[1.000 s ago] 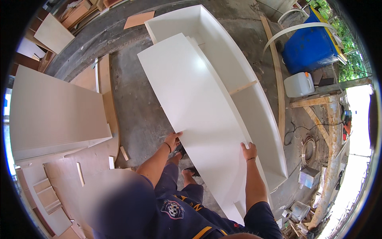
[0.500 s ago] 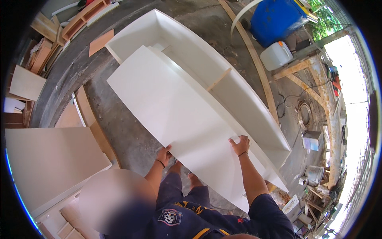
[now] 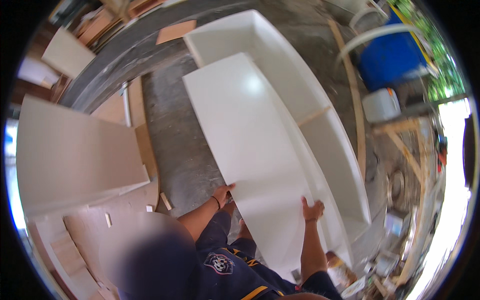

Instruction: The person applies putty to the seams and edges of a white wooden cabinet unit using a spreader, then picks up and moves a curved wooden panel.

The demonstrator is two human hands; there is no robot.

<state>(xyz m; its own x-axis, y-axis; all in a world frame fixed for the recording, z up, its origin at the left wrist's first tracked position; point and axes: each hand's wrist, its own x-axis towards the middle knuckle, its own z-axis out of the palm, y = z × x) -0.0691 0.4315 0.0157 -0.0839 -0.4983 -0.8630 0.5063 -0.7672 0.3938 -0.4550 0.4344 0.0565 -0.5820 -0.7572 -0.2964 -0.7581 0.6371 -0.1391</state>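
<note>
I hold a long white panel (image 3: 250,145) in front of me, tilted, its far end reaching over a white open cabinet frame (image 3: 320,100) that lies on the concrete floor. My left hand (image 3: 222,192) grips the panel's near left edge. My right hand (image 3: 312,210) grips its right edge, close to the cabinet's side wall. A wooden divider (image 3: 314,116) crosses the cabinet beside the panel.
A large white board (image 3: 70,155) lies at my left on wood offcuts. A blue barrel (image 3: 392,55) and a white container (image 3: 381,104) stand at the right, beside timber strips (image 3: 356,100). Scrap and tools litter the lower right.
The panel has swung in the view and now sits more over the cabinet's left wall. Both hands keep their grip on its near edges, the right hand slightly lower along the edge.
</note>
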